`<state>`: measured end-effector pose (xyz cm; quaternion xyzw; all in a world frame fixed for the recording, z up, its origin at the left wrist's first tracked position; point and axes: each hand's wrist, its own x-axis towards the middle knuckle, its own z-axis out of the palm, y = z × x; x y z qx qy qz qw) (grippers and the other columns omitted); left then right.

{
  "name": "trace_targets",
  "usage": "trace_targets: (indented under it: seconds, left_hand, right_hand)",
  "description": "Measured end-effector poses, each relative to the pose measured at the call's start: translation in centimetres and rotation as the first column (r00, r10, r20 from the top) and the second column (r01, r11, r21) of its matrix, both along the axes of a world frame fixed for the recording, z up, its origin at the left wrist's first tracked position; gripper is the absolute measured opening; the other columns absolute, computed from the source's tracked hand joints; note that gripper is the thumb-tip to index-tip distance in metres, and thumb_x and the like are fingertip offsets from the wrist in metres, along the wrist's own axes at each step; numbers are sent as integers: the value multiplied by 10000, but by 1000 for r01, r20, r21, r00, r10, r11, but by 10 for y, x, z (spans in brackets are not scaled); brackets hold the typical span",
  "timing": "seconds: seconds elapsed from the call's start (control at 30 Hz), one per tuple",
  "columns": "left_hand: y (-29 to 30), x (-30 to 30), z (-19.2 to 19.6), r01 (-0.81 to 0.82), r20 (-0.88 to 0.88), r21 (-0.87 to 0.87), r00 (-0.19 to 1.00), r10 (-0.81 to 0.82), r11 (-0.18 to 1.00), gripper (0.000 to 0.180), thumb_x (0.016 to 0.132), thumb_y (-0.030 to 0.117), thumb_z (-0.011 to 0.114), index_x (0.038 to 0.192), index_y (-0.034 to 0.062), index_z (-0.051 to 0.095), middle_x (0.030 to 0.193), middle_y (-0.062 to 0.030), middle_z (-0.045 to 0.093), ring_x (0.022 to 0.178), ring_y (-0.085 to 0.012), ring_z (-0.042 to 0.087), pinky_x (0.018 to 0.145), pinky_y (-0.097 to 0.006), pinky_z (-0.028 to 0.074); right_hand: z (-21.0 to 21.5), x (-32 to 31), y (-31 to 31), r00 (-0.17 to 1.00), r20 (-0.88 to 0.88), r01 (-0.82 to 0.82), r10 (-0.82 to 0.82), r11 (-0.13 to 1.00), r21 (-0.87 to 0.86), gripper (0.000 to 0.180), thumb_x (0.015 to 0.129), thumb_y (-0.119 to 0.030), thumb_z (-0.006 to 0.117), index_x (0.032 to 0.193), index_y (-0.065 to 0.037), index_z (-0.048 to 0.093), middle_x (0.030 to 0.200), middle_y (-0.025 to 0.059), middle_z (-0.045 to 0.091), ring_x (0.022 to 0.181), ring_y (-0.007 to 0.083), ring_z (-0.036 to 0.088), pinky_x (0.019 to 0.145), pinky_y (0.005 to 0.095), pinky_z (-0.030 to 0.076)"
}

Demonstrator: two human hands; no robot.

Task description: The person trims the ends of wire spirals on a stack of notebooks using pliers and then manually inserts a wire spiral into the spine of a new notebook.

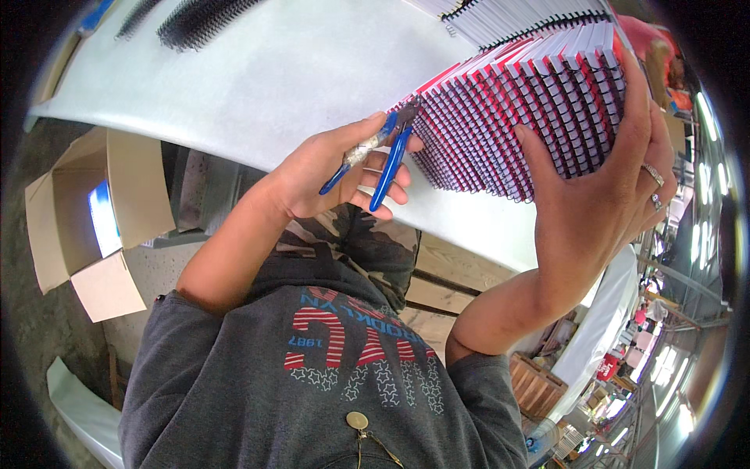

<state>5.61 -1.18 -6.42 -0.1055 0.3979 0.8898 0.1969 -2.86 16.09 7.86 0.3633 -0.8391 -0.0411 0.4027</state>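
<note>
A row of spiral-bound notebooks [500, 125] with black coils and red and white edges stands packed together at the table's right part, coiled spines toward me. Blue-handled cutters [380, 181] sit in my left hand [324, 168], one handle wrapped in pale tape. Their dark jaws meet the coils at the left end of the row; whether they grip a wire is too small to tell. My right hand [598, 184], with rings on it, clasps the row's right end, thumb against the spines and fingers around the far side.
The white table [273, 86] carries loose black binding coils [207, 22] at the far left. More spiral-bound books [508, 19] lie behind the row. An open cardboard box [141, 187] stands left, below the table edge. A wooden crate [537, 387] is at lower right.
</note>
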Motion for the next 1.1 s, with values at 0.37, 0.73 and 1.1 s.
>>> trace_targets:
  seconds: [0.37, 0.73, 1.1]
  left_hand:
    - [5, 4, 10, -206, -263, -856, 963, -56, 475, 550, 961, 463, 375, 1257, 11, 480, 983, -191, 605, 967, -308, 599, 854, -412, 452]
    - [-23, -3, -19, 129, -73, 252, 991, -114, 959, 634, 961, 513, 266, 1258, -10, 468, 906, -137, 608, 899, -249, 626, 703, -408, 559]
    - [1, 4, -5, -50, -57, -449, 998, 27, 892, 543, 965, 472, 339, 1268, 48, 492, 931, -95, 585, 856, -207, 598, 773, -348, 485]
  right_hand:
    - [-1, 0, 0, 1000, -16, 27, -27, 1000, 2, 915, 522, -381, 853, 1333, -363, 429, 1198, -17, 571, 1191, 184, 452, 992, 434, 304]
    - [-4, -5, 2, 1000, 0, 2, -2, 1000, 10, 901, 518, -380, 851, 1321, -362, 442, 1193, -37, 576, 1198, 129, 443, 1022, 432, 281]
    - [-1, -2, -1, 999, 12, -30, 29, 1000, 10, 887, 539, -342, 852, 1324, -341, 439, 1218, -46, 556, 1159, 154, 485, 996, 442, 291]
